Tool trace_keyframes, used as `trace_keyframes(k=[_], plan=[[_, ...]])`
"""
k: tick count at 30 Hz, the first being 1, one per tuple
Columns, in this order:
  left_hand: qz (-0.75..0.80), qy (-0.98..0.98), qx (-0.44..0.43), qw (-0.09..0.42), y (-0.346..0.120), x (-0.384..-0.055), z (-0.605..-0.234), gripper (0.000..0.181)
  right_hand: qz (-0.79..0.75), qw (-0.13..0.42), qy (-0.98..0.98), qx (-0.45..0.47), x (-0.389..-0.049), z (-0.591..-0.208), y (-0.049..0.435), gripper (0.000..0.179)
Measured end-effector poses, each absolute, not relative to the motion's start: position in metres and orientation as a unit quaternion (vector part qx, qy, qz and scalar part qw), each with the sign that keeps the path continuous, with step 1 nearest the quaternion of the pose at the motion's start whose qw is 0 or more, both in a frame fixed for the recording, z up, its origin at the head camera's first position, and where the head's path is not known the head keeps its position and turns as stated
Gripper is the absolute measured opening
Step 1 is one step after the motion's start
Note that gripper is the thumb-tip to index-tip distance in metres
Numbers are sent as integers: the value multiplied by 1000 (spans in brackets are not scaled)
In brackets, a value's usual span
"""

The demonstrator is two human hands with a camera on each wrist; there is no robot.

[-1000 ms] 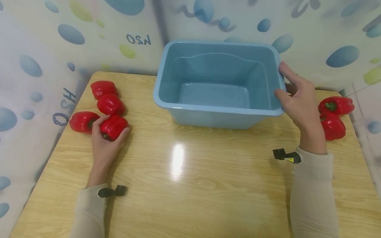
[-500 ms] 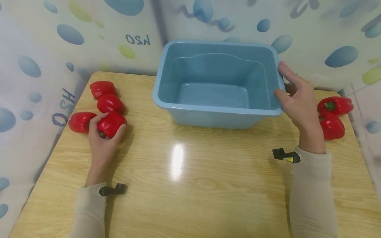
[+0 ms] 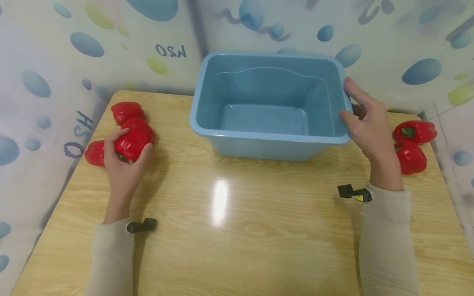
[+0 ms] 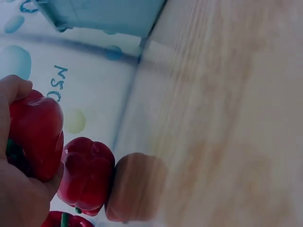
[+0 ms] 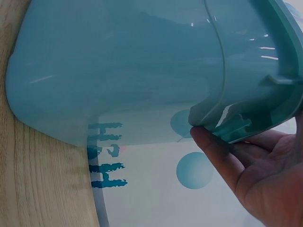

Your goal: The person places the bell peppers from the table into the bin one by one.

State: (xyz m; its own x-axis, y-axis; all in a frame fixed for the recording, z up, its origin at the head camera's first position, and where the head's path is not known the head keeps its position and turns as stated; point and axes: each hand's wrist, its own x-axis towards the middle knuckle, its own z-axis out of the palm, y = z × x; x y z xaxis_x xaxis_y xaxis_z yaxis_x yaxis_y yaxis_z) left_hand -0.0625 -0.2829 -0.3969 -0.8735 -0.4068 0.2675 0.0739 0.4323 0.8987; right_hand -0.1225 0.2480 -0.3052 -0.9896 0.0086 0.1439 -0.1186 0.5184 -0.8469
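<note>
My left hand (image 3: pixel 124 168) grips a red bell pepper (image 3: pixel 132 144) between thumb and fingers, its green stem toward the palm. In the left wrist view this held pepper (image 4: pixel 38 135) is raised above the tabletop. Just behind it lie two more red peppers, one at the back (image 3: pixel 127 112) and one partly covered (image 3: pixel 140 124); another pepper (image 3: pixel 94 153) sits left of the hand. At the right end of a light blue plastic bin (image 3: pixel 274 146), my right hand (image 3: pixel 370 127) holds the rim, thumb at the front corner. The right wrist view shows fingers (image 5: pixel 213 151) under that rim.
Two red peppers rest at the right table edge, one behind (image 3: pixel 416 131) and one in front (image 3: pixel 411 157). The bin's inside shows a bare floor (image 3: pixel 264 119). A patterned wall covering (image 3: pixel 122 49) rises behind the wooden table (image 3: pixel 259 218).
My left hand has lifted its pepper off the table and shifted it slightly back and left, overlapping the peppers behind. The right hand and the bin stay in place.
</note>
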Motion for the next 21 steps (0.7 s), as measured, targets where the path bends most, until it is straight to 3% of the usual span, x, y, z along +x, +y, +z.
trace_keyframes(k=[21], plan=[[-603,-754,71,251,-263,-99,-348,60,492,63,-868,23,-124,-307,249,63]])
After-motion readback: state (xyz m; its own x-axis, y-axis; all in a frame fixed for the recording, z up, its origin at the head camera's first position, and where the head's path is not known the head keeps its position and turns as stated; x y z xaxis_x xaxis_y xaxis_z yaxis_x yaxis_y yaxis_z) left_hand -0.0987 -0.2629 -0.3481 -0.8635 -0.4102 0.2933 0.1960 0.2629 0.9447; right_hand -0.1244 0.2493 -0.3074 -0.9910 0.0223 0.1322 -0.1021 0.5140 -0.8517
